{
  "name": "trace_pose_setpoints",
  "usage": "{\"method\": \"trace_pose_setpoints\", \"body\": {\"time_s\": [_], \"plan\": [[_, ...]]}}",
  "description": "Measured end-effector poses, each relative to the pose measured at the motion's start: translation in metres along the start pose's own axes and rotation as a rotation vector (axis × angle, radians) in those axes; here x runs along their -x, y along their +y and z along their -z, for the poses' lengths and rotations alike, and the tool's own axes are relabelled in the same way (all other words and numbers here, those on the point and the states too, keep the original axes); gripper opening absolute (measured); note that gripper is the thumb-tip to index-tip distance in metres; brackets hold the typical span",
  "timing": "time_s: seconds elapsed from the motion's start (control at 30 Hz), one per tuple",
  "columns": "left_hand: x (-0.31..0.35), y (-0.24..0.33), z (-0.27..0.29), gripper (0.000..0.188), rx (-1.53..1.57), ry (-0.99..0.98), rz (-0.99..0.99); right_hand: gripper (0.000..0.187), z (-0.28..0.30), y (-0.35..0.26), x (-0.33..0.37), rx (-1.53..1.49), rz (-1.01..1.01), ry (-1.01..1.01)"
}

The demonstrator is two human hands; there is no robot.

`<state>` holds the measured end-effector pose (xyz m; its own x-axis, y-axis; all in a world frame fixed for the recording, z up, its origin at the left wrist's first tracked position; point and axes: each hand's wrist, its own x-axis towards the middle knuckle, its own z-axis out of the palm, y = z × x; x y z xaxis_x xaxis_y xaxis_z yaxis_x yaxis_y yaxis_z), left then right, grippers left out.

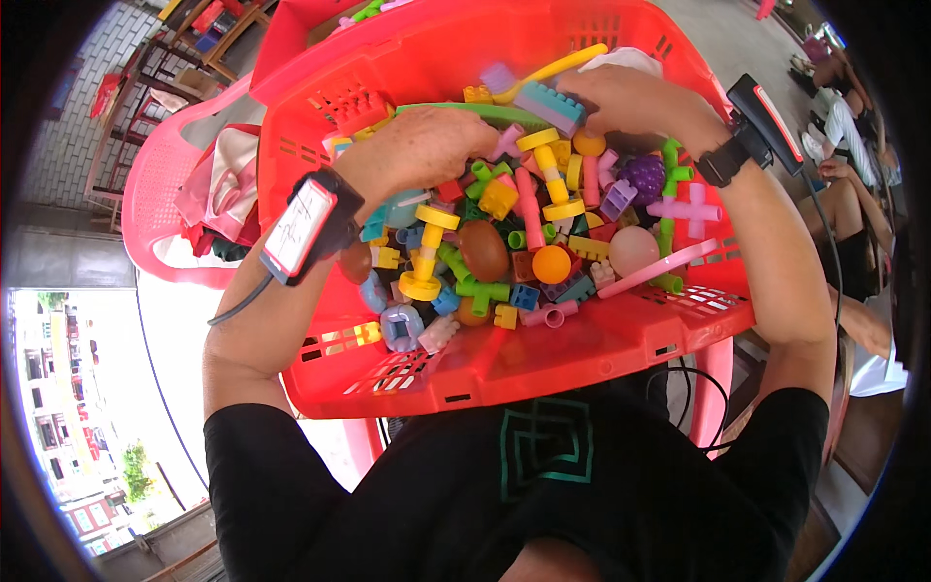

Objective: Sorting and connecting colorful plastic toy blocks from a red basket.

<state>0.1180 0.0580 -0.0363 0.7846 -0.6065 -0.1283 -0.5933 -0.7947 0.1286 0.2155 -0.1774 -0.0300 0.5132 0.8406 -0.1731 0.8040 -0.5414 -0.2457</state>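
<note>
Two hands dig into a red basket point(543, 364) heaped with plastic toys. The left hand point(422, 145) is curled, its fingers pressed together around a pale pink piece point(508, 142) at the top of the heap, just beside a yellow spool point(549, 175). The right hand point(635, 102) lies flat over the far side of the heap, fingers spread on a blue brick point(550, 105); whether it grips the brick cannot be told. A brown egg point(483, 249) and an orange ball point(551, 264) sit near the middle, with purple grapes point(642, 178) below the right hand. A pink chair point(170, 194) stands left of the basket.
</note>
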Motion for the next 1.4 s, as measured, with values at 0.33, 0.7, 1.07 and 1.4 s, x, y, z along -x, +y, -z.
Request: {"method": "trace_pose_setpoints", "body": {"time_s": [0.33,0.7,1.07,1.4], "plan": [[-0.017,0.052,-0.018,0.013,-0.150,0.243,-0.398,0.042,-0.005,0.004,0.001,0.006,0.037,0.046],[-0.017,0.051,-0.028,0.010,-0.031,0.135,-0.391,0.032,0.032,0.008,0.022,0.082,0.227,0.500],[-0.010,0.036,0.009,0.027,0.061,0.176,-0.170,0.011,0.055,-0.023,0.062,0.182,-0.088,-0.100],[-0.002,0.029,0.010,0.027,-0.009,0.098,-0.170,0.016,-0.028,-0.021,0.144,0.600,0.038,0.093]]}}
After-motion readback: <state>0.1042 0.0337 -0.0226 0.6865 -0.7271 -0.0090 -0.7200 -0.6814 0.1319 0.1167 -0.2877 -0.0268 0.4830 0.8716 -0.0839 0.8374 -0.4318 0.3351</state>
